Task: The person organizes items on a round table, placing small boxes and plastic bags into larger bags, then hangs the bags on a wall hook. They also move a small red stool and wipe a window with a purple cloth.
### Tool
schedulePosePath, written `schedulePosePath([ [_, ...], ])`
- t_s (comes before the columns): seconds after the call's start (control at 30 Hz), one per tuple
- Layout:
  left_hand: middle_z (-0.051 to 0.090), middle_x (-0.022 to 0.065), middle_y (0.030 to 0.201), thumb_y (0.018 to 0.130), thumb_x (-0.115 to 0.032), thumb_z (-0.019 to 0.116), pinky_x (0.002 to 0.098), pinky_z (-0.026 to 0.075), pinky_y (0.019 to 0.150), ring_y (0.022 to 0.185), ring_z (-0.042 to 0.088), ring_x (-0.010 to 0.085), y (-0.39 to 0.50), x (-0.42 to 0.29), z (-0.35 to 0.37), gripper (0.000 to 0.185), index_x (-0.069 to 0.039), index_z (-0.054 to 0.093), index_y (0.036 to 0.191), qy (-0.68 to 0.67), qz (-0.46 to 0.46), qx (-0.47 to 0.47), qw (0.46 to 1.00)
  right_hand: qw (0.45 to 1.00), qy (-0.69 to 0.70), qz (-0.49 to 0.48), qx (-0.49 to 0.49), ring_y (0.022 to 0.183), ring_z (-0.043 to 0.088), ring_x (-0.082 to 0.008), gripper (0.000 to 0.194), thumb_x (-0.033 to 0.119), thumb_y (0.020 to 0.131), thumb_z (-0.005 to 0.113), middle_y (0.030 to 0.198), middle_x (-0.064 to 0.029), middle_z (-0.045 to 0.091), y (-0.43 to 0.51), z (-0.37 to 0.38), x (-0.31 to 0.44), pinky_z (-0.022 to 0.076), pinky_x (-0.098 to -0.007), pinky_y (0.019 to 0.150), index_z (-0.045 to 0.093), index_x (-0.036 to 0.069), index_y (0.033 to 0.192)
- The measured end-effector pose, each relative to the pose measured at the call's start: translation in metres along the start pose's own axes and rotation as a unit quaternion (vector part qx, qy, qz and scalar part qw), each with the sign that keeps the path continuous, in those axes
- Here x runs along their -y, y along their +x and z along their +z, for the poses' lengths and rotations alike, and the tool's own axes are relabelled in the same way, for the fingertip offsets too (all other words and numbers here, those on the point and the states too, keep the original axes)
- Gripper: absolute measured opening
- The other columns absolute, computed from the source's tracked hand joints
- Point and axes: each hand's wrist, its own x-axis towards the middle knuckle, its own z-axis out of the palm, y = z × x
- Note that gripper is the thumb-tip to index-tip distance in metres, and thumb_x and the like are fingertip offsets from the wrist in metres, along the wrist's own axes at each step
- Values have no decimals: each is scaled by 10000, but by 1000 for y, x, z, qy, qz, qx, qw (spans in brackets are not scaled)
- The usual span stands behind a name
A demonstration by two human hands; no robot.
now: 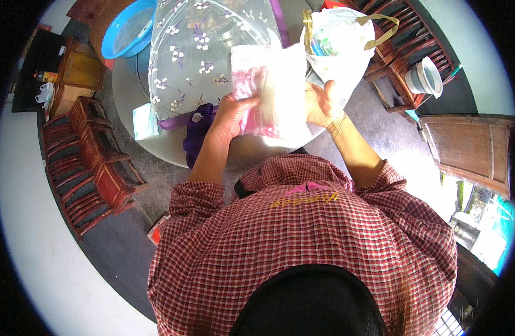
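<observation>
My left hand (234, 114) grips the left side of a clear plastic packet (257, 98) with pink and white contents, its thumb across the front. Glare washes out the packet's right half. At its right edge is my right hand (325, 106), palm turned up and thumb standing off the packet; its fingertips are lost in the glare. Both hands are over the near edge of a round table (169, 145). Beyond them stands a sheer food cover (186, 67) with white and purple flowers. Dark purple cloth (194, 140) hangs beside my left forearm.
A white bag (349, 46) with gold handles holds items at the back right. A blue basin (127, 31) sits back left, and a pale blue packet (145, 122) lies at the table's left edge. Wooden seats (110, 176) flank the table. A grey-white bucket (423, 77) rests on the right-hand one.
</observation>
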Motion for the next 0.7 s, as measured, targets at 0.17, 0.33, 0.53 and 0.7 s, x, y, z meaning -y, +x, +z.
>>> schedulePosePath([
  [0.17, 679, 88, 997, 823, 14, 663, 319, 561, 759, 850, 666, 167, -16, 6, 27, 305, 9, 615, 1123, 126, 52, -10, 991, 969, -166, -5, -182, 1223, 516, -276, 767, 319, 786, 761, 1314, -176, 526, -11, 12, 10, 424, -471, 1026, 394, -29, 1363],
  [0.33, 666, 70, 1059, 824, -7, 684, 331, 562, 779, 918, 654, 164, -32, 5, 57, 364, -40, 593, 1175, 2, 45, 84, 995, 974, 69, 31, -216, 1000, 647, -225, 357, 64, 862, 667, 1096, -103, 657, -28, 25, 10, 543, -366, 882, 569, -18, 1196],
  [0.53, 621, 81, 1096, 925, -138, 590, 310, 551, 788, 955, 630, 164, -24, -21, 79, 620, -82, 289, 1464, 56, 16, 113, 992, 910, -263, -146, -287, 1068, 599, -208, 493, 133, 850, 701, 1180, -100, 614, -46, 51, 97, 516, -348, 898, 510, -4, 1284],
  [0.7, 587, 118, 1012, 794, -336, 764, 270, 500, 652, 806, 583, 173, 41, -34, 115, 654, 38, 481, 1250, 186, 215, -18, 959, 653, -444, -547, -278, 912, 602, -120, 192, 77, 901, 643, 1027, -31, 664, -33, 48, 190, 489, -271, 784, 650, 12, 1082],
])
